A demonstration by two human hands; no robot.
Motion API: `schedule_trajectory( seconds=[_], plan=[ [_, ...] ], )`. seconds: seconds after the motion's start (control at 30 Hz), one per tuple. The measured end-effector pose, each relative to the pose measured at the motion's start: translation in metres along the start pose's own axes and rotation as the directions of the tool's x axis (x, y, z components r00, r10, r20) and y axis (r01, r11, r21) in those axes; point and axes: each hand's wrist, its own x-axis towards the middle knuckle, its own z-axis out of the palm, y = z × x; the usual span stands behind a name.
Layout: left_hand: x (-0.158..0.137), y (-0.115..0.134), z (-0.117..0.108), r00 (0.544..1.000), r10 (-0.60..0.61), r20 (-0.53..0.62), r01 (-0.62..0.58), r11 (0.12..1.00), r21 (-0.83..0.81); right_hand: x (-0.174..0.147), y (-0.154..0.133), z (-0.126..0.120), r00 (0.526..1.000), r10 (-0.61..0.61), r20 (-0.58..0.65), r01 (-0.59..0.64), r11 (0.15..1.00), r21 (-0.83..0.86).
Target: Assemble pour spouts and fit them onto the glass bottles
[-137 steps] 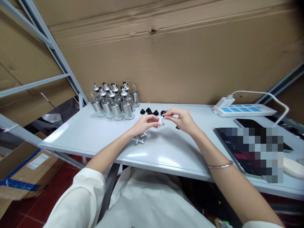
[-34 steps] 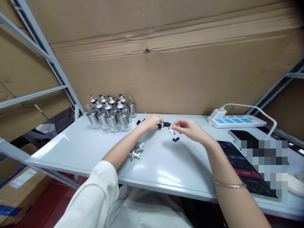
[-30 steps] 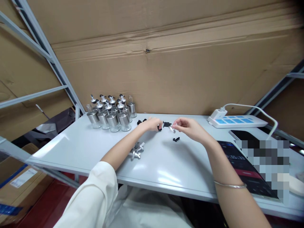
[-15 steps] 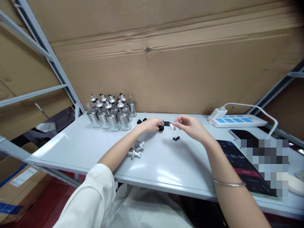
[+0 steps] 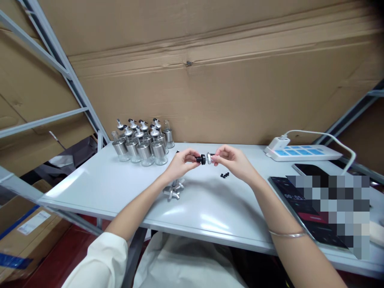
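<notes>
Between the thumb and fingers of my left hand (image 5: 183,161) is a black bottle stopper (image 5: 202,159), held sideways above the table. My right hand (image 5: 231,158) pinches a silver pourer spout (image 5: 209,158), its round base turned toward the stopper. A narrow gap separates the two parts. Several small black caps (image 5: 225,175) lie on the table below my right hand. Near my left forearm rests a small pile of silver pourer spouts (image 5: 173,191). Part of the spout is hidden by my right fingers.
Several glass bottles (image 5: 146,154) with metal sleeves, most topped with pourers, stand at the back left of the table (image 5: 99,188). A power strip (image 5: 303,153) with a plugged-in charger lies at the right, behind a phone (image 5: 310,169) and a tablet (image 5: 288,196).
My left hand has lifted the black stopper off the table. My right hand has brought the silver spout left, and the two parts now face each other closely.
</notes>
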Motion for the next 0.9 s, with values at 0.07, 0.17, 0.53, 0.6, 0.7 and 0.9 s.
schedule_trajectory(
  seconds=[0.07,0.17,0.53,0.6,0.7,0.9],
  plan=[
    [-0.003,-0.001,0.001,1.0,-0.006,-0.01,0.006,0.999,-0.036,0.0,-0.002,0.004,1.0,0.007,0.012,-0.007,1.0,0.013],
    [-0.005,-0.003,0.0,1.0,-0.027,-0.002,0.026,0.996,-0.083,-0.001,-0.005,0.006,1.0,0.022,0.001,-0.022,0.999,0.048],
    [-0.009,-0.004,-0.002,0.999,-0.031,-0.022,0.027,0.986,-0.165,-0.006,-0.006,0.008,0.996,0.062,0.06,-0.058,0.996,-0.072],
    [-0.008,-0.005,-0.003,0.999,-0.036,-0.029,0.031,0.987,-0.156,-0.006,-0.005,0.008,0.996,0.072,0.061,-0.067,0.995,-0.078],
    [-0.008,-0.006,-0.003,0.997,-0.052,-0.049,0.043,0.984,-0.172,-0.006,-0.003,0.009,0.997,0.06,0.051,-0.056,0.996,-0.066],
    [-0.007,-0.004,-0.003,0.995,-0.078,-0.063,0.062,0.974,-0.217,-0.005,-0.002,0.013,0.999,-0.047,-0.002,0.047,0.993,-0.11]
  ],
)
